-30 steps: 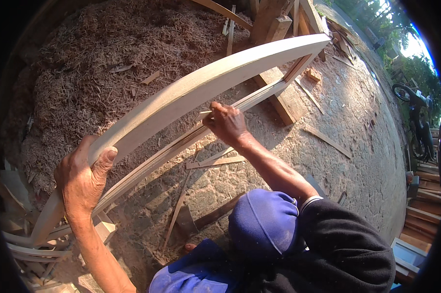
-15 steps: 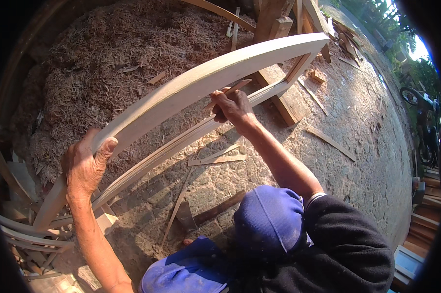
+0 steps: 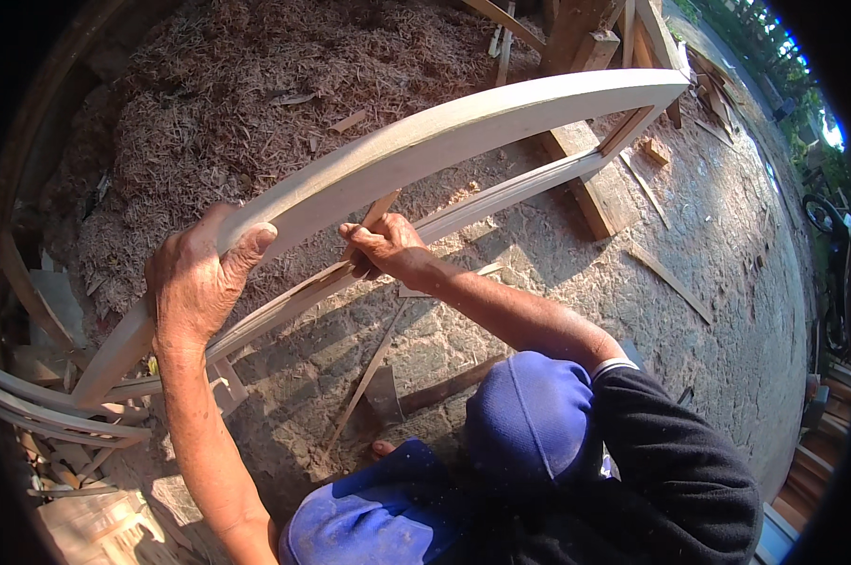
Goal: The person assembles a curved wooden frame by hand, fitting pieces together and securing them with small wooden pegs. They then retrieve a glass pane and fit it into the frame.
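A pale curved wooden frame (image 3: 416, 132) stretches from the lower left to the upper right, its broad arched rail on the far side. My left hand (image 3: 194, 282) is closed round the left part of that arched rail, thumb lying along its near side. Inside the frame, my right hand (image 3: 388, 250) is closed on a thin flat brown strip (image 3: 384, 203), whose end sticks up past the fingers. That hand is at the grooved lower rail (image 3: 510, 198); its fingers partly hide the strip, and I cannot tell whether it is wood or folded paper.
A large heap of wood shavings (image 3: 209, 113) lies beyond the frame. Under its right end is a thick wooden block (image 3: 599, 202). Thin offcuts (image 3: 670, 282) are scattered on the rough ground. More curved wooden pieces (image 3: 58, 414) rest at lower left. A motorcycle (image 3: 835, 245) stands far right.
My right hand has moved left along the lower rail with the strip, which now points more upright. My left hand keeps its grip. The whole view has shifted slightly.
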The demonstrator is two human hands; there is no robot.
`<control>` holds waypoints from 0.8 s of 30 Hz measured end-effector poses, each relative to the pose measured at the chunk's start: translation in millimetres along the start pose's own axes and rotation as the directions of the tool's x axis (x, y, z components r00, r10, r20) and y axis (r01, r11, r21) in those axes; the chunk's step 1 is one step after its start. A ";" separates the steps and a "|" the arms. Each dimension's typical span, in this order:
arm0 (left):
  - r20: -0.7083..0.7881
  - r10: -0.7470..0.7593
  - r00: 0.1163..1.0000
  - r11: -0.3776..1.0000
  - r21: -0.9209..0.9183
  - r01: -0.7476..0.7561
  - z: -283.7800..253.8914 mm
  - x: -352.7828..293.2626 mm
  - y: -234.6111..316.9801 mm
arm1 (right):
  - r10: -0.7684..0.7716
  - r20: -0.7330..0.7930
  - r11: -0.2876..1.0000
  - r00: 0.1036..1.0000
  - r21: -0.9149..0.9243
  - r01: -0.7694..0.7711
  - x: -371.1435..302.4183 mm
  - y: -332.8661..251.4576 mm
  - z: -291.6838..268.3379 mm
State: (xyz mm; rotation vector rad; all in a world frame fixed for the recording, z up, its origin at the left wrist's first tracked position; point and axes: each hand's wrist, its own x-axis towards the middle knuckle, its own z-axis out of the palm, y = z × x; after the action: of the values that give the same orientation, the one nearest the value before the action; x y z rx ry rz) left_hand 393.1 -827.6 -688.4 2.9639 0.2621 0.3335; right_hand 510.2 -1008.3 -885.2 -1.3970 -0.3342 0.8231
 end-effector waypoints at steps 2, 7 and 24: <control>0.017 -0.010 1.000 1.000 0.004 0.010 0.6 0.1 -1.4 | 0.018 -0.032 1.000 0.999 0.022 -0.017 3.7 5.0 -0.2; 0.035 -0.003 0.999 1.000 -0.010 0.003 -0.7 0.1 -2.2 | 0.090 -0.072 0.990 0.993 0.116 -0.082 2.9 13.7 -6.5; 0.036 -0.021 0.999 1.000 -0.016 0.022 5.5 13.6 -13.6 | -0.672 -0.554 0.622 0.491 -0.782 -0.030 -117.2 -39.1 -262.2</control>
State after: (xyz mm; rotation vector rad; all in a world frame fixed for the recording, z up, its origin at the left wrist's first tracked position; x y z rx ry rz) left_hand 405.3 -812.5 -693.2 2.9451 0.2851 0.2782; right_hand 613.8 -1278.3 -866.4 -2.1876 -0.1808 -0.4973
